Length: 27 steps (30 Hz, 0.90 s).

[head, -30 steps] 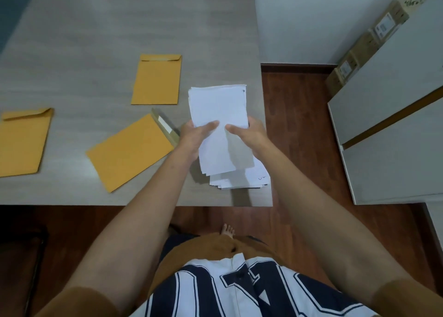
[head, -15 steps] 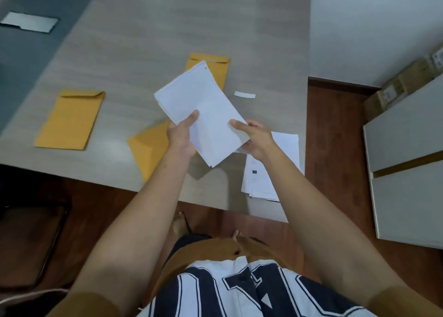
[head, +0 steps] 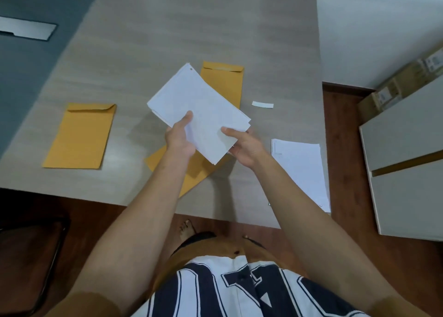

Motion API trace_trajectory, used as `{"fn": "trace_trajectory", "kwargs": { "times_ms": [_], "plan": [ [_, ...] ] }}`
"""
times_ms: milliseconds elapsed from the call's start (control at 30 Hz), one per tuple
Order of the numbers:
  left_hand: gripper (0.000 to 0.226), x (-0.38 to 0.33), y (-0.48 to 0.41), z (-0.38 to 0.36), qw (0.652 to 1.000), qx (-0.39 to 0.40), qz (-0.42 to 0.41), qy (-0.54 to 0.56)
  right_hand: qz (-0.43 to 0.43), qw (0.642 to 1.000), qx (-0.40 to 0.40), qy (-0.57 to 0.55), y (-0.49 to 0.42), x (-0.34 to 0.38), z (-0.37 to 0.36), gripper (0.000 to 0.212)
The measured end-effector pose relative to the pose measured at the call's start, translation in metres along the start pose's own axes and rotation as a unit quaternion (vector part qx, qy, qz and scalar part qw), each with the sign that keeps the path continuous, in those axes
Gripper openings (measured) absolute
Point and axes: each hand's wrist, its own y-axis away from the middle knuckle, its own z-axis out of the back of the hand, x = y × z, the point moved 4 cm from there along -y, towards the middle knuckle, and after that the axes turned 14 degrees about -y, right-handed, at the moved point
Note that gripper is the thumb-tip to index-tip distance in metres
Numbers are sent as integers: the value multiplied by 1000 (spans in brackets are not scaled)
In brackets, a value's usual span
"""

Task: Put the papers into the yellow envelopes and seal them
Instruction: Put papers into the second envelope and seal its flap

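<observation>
Papers point(head: 203, 105) | left hand point(head: 178, 141) and right hand point(head: 247, 149) both grip them | envelope point(head: 200, 170) beneath | stack point(head: 302, 170), strip point(head: 262, 104) nearby

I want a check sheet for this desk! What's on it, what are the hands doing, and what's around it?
Surface: grey wood-grain table.
Job's things: held papers above the table; paper pile at its right edge; left envelope, far envelope and near envelope lie flat, the near one partly under the arms.
Clutter: white strip beside the far envelope.
Grippers: left hand and right hand both grip held papers, thumbs on top.
Cables: nothing seen.
Surroundings: white cabinet, cardboard boxes, wooden floor.
</observation>
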Motion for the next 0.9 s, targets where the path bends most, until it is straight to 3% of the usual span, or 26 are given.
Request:
{"fn": "trace_trajectory", "kwargs": {
  "times_ms": [300,533,733,900],
  "plan": [
    [48,-31,-20,10,999,31,-2,-35,61,989,-90,100,-22,4,-13,37],
    [55,-66,-37,37,993,12,-46,-108,83,979,-83,164,-29,23,-9,40],
    [30,-97,-46,61,947,53,-94,-304,66,965,-58,246,-33,34,-14,39],
    [37,-117,-43,64,912,82,-114,-385,79,950,-39,301,-36,46,-35,38]
  ]
}}
